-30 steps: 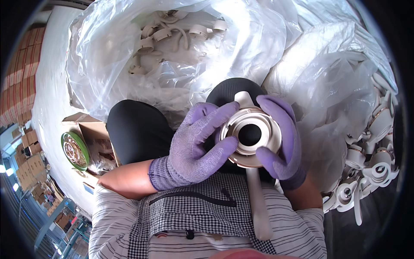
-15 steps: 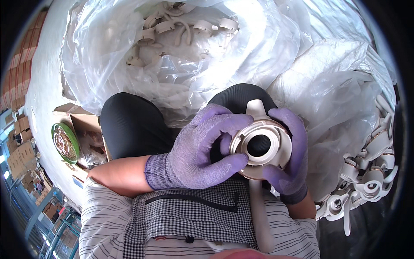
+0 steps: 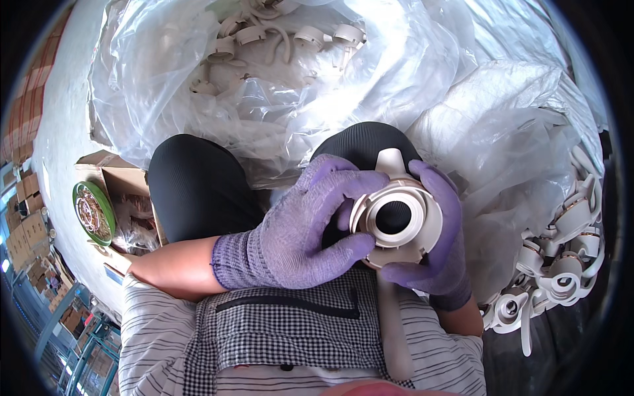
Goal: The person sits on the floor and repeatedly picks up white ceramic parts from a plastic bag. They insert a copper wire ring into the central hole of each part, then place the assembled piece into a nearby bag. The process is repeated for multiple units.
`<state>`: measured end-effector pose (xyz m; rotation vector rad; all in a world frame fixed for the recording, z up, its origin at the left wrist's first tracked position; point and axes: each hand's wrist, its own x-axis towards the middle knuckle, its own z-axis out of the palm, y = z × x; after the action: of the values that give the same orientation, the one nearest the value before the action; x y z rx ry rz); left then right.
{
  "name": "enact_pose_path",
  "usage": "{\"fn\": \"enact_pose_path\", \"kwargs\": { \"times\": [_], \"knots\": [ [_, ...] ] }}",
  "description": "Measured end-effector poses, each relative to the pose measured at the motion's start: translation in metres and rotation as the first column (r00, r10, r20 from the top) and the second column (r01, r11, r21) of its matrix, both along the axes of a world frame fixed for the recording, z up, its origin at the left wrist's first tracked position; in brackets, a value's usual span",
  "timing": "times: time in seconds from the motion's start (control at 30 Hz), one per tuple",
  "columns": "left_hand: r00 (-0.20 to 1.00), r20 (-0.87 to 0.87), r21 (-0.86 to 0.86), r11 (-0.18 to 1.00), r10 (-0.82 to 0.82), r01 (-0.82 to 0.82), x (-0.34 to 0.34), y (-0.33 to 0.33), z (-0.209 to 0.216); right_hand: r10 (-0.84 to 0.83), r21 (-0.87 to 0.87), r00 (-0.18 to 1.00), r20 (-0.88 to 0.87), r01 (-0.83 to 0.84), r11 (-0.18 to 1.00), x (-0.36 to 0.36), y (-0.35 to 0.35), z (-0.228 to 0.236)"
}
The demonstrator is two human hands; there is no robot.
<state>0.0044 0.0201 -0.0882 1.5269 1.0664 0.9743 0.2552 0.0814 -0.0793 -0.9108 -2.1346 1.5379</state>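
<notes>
Left hand (image 3: 300, 231) and right hand (image 3: 448, 241) grasp a white ringed part (image 3: 427, 228) between them; best steadied with even pressure from opposite sides.

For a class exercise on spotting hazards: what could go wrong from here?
The white ring-shaped part could slip, since the gloved left hand and right hand grip it by its outer edge. Its long handle, reaching back over the apron, might snag it. The green bowl near the left arm might get knocked and spill.

A white ring-shaped part (image 3: 404, 253) is held up, open side upward, its short tab (image 3: 390, 162) pointing forward, long handle (image 3: 395, 330) backward.
</notes>
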Motion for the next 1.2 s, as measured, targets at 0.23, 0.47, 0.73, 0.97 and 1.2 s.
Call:
{"fn": "enact_pose_path", "kwargs": {
  "times": [0.23, 0.47, 0.73, 0.97, 1.2],
  "knots": [
    [0.999, -0.032, 0.135, 0.991, -0.021, 0.025, -0.002, -0.005, -0.016, -0.055, -0.057, 0.996, 0.069, 0.059, 0.997, 0.005, -0.005, -0.006],
    [0.988, -0.123, 0.232, 0.971, 0.096, -0.065, 0.010, -0.012, -0.023, 0.034, 0.206, 0.986, 0.162, -0.067, 0.976, 0.003, 0.004, -0.009],
    [0.980, -0.180, 0.219, 0.975, 0.087, -0.047, 0.008, -0.007, -0.021, -0.046, 0.151, 0.982, 0.183, 0.018, 0.988, 0.003, 0.000, -0.013],
    [0.949, -0.316, 0.137, 0.988, -0.021, 0.067, 0.000, 0.012, 0.004, -0.085, 0.199, 0.987, 0.133, 0.057, 0.978, 0.003, -0.008, -0.033],
    [0.945, -0.320, 0.364, 0.930, 0.066, 0.058, 0.006, 0.022, -0.033, -0.234, 0.040, 0.972, -0.006, 0.234, 0.971, -0.001, -0.022, -0.039]
  ]
}}
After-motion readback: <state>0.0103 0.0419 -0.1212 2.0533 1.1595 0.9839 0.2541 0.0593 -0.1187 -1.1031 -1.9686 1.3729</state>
